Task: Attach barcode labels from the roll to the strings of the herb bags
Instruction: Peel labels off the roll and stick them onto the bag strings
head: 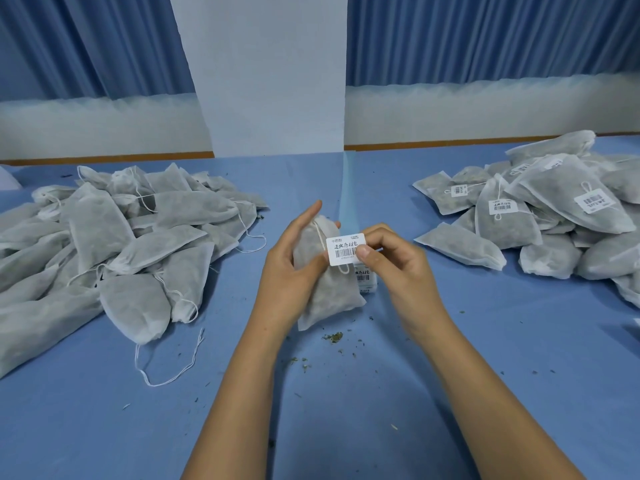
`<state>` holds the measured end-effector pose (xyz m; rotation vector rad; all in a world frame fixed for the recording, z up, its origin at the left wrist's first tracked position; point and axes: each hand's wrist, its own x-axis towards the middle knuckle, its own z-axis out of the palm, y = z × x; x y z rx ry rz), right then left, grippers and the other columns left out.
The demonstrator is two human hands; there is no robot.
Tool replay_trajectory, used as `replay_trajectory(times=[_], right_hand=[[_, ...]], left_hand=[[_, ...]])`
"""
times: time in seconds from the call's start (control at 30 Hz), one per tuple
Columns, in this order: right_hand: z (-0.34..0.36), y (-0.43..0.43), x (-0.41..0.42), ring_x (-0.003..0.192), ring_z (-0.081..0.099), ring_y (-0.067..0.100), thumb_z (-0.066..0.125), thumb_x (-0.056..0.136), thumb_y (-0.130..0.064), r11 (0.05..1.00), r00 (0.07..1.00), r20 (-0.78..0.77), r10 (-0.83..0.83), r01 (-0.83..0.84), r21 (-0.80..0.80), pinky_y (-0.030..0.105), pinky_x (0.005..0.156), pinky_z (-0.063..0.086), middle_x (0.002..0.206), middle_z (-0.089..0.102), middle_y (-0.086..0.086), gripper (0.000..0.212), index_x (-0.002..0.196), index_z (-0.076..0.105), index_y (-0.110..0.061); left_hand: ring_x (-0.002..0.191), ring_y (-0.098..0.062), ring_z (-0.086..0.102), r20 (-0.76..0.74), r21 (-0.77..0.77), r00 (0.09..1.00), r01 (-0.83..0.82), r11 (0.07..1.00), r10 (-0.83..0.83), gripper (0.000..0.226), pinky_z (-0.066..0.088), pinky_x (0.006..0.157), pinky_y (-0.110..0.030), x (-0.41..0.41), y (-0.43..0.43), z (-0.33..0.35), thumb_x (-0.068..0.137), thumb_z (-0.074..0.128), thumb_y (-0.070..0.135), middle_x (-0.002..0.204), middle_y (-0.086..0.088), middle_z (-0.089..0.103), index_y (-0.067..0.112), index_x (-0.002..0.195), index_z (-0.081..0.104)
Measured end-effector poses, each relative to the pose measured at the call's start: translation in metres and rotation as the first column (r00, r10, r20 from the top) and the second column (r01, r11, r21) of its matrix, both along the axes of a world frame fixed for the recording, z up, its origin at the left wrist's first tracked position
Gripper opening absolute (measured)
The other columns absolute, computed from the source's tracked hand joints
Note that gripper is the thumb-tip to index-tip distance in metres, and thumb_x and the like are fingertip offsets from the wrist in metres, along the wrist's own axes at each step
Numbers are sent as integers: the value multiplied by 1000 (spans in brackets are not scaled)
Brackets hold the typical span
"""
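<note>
**Desk:** What's on your feed?

**Operator:** I see a blue cloth-covered bench (346, 427) filling the lower half. At nine o'clock lies a large heap of unlabelled white mesh herb bags (104, 244) with strings trailing out. At two o'clock, well apart from it, is a smaller heap of labelled bags (554, 223).

**Desk:** And the hands?

**Operator:** Both meet at the middle of the dial, above the bench. The left hand (284, 271) holds one grey-white mesh herb bag (329, 299), neck toward twelve o'clock. Its thumb presses the front and its fingers (311, 213) lie along the back, clamped on the bag. The right hand (394, 265) comes in from three o'clock, with its thumb and curled fingers pinched together on the white rectangular barcode label (343, 249).

**Desk:** Where does the label sit?

**Operator:** Flat against the upper front of the held bag. The thin white string (320, 233) runs from the neck down behind the label, and a loop shows under its lower edge. At five o'clock from the label I can see a strip of more barcode labels (365, 280), partly hidden by the bag and the right hand, so I cannot tell whether it is a roll.

**Desk:** Anything smaller?

**Operator:** A loose white cord (166, 372) lies on the bench at seven o'clock. Green herb crumbs (333, 337) lie at six o'clock, just below the held bag.
</note>
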<state>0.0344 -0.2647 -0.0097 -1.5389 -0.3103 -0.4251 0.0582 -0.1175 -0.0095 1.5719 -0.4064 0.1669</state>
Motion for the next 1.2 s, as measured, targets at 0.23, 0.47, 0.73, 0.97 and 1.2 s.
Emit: replay_trajectory(times=[0.23, 0.47, 0.73, 0.97, 1.2], right_hand=[[-3, 3, 0, 77, 49, 37, 61, 87, -13, 995, 998, -2, -55, 55, -86, 43, 72, 40, 83, 60, 14, 12, 77, 64, -7], [-6, 4, 1, 75, 53, 35, 61, 89, -1, 994, 995, -60, -80, 75, -76, 42, 75, 43, 86, 62, 23, 12, 77, 61, -2], [-7, 2, 2, 64, 45, 12, 66, 86, -6, 981, 986, -48, -159, 152, -121, 24, 64, 38, 72, 56, 13, 15, 76, 59, 3], [-5, 4, -1, 64, 55, 22, 78, 77, -15, 935, 959, 16, -282, 278, -220, 29, 64, 45, 67, 59, 9, 21, 62, 64, -8], [-7, 3, -1, 62, 51, 9, 83, 70, -23, 831, 883, 120, -453, 467, -301, 11, 60, 37, 69, 60, 6, 26, 62, 68, -3]], left_hand=[[123, -7, 56, 8, 18, 996, 93, 995, -93, 62, 44, 106, -45, 0, -1, -2, 86, 71, 18, 125, 10, 66, 38, 139, 47], [125, -6, 55, 57, 70, 986, 154, 986, -158, 65, 44, 107, -40, 0, 0, -4, 88, 68, 8, 130, 13, 62, 36, 142, 45], [139, -12, 40, 54, 76, 921, 382, 921, -387, 85, 39, 111, -37, 2, 5, -6, 82, 54, -12, 150, 10, 44, 33, 151, 29], [128, -11, 53, 52, -99, 972, 233, 967, -229, 52, 45, 106, -36, 1, -2, -5, 97, 51, -1, 138, 8, 57, 24, 143, 46], [123, -12, 57, 47, -95, 963, 270, 958, -267, 54, 49, 95, -23, -2, -6, -5, 96, 45, -10, 136, 6, 59, 18, 142, 47]])
